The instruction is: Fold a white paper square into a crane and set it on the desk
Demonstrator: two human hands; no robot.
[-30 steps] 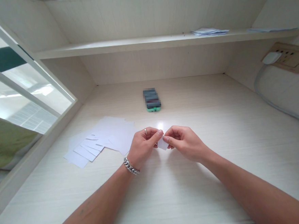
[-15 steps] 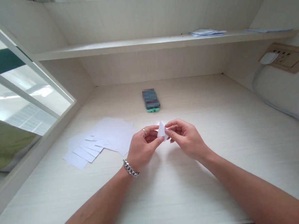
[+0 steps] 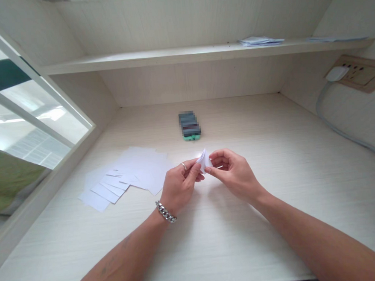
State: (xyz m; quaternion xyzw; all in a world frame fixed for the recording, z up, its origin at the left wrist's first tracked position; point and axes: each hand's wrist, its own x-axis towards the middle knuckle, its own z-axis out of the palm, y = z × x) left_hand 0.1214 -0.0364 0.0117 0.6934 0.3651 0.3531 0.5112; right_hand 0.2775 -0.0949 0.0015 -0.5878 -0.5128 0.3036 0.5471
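Observation:
A small folded white paper [image 3: 204,160] is held up between my two hands above the desk, its pointed tip upward and its layers slightly spread. My left hand [image 3: 180,181], with a ring and a chain bracelet, pinches its left side between thumb and fingers. On the right side, my right hand [image 3: 233,171] grips the paper's edge with thumb and fingertips. Left of my hands, several white paper sheets [image 3: 144,162] lie overlapping on the desk [image 3: 262,246].
A dark phone with a green edge [image 3: 189,125] lies behind my hands. Folded papers [image 3: 260,40] rest on the shelf [image 3: 169,58]. At the right wall, a white plug [image 3: 337,73] sits in a socket with a cable [image 3: 344,134] hanging down.
The folded paper has turned and its layers have parted somewhat. My left thumb has moved up along it, while my right thumb has shifted slightly down and left.

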